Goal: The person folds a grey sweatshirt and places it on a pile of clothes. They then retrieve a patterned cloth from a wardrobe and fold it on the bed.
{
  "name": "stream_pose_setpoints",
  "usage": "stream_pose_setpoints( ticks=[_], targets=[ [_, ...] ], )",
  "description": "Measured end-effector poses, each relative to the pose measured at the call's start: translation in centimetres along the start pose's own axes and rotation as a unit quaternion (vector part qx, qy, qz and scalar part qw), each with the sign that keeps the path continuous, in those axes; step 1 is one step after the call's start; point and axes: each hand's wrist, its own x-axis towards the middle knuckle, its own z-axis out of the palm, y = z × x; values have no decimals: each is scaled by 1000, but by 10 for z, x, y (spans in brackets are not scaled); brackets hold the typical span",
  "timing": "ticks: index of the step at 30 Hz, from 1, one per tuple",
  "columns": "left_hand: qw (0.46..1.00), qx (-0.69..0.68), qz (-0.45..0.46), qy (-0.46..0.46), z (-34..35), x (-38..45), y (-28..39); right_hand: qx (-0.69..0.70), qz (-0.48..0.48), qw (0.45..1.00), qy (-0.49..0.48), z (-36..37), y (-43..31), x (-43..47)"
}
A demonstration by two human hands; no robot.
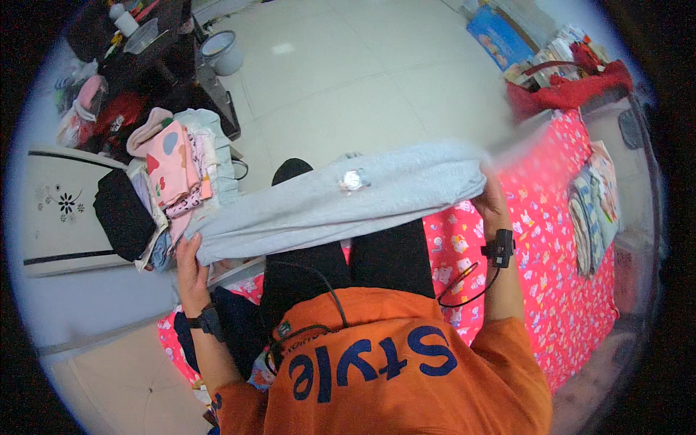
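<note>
A light grey-blue cloth garment [304, 209] stretches across in front of me, above my black-trousered legs. Its left end is gripped by my left hand [191, 272], thumb and fingers at the edge. At the opposite end my right hand [490, 196] holds the cloth, its fingers partly hidden behind the fabric. A shiny, silvery patch [352, 180] shows near the middle of the garment. Close to my left hand rises a pile of folded clothes, topped by a pink printed garment [171, 160].
I sit on a pink bunny-print sheet [549, 272]. Folded clothes [592, 212] lie at its right edge, and a red bag [576, 89] stands beyond. A white bucket [222, 54] is on the tiled floor [337, 81]. A cabinet with a flower motif [68, 204] flanks the left pile.
</note>
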Motion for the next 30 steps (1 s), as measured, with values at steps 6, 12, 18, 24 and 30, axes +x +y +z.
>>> stream_pose_setpoints(
  ticks=[6,12,18,24,30],
  targets=[
    [956,-138,-234,-110,81,47,-21,29,36,992,119,-68,3,-35],
    [977,0,-184,-107,84,65,-56,-118,79,983,116,-105,21,-39],
    [981,-66,-180,12,101,50,-16,-294,-12,941,165,-96,43,-37],
    [989,106,63,-80,96,30,69,-329,-182,926,16,-98,25,-64],
    [959,-117,-259,-20,120,44,42,-323,-90,942,11,-112,38,-64]
  ],
)
